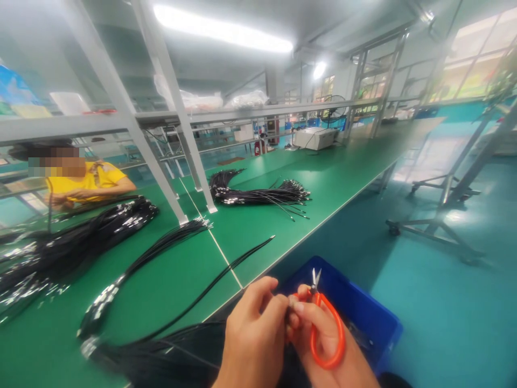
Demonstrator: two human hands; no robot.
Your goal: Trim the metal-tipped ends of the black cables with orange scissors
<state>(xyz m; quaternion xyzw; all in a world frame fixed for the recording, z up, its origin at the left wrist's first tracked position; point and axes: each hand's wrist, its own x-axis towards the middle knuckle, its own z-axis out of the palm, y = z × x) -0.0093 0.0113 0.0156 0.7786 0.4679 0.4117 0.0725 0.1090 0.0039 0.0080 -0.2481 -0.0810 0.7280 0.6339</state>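
Observation:
My two hands meet in front of me at the table's front edge. My left hand [254,331] is closed, its fingertips pinching something small that I cannot make out. A pair of scissors [334,337] with orange-red handles sits in my right hand [317,323], blades up and slightly apart. The right thumb and fingertips touch the left fingertips. To the left of my hands lies a thick bundle of black cables [161,355], partly hidden behind the left hand. A thin black cable strand [226,272] curves over the green table [177,288].
Below my hands stands a blue bin [375,318]. More black cable bundles [258,195] lie farther back, with a large pile [72,242] at left. Grey shelf posts [177,108] rise from the table. A person in a yellow shirt [91,183] sits across. A wheeled stand [440,215] is at right.

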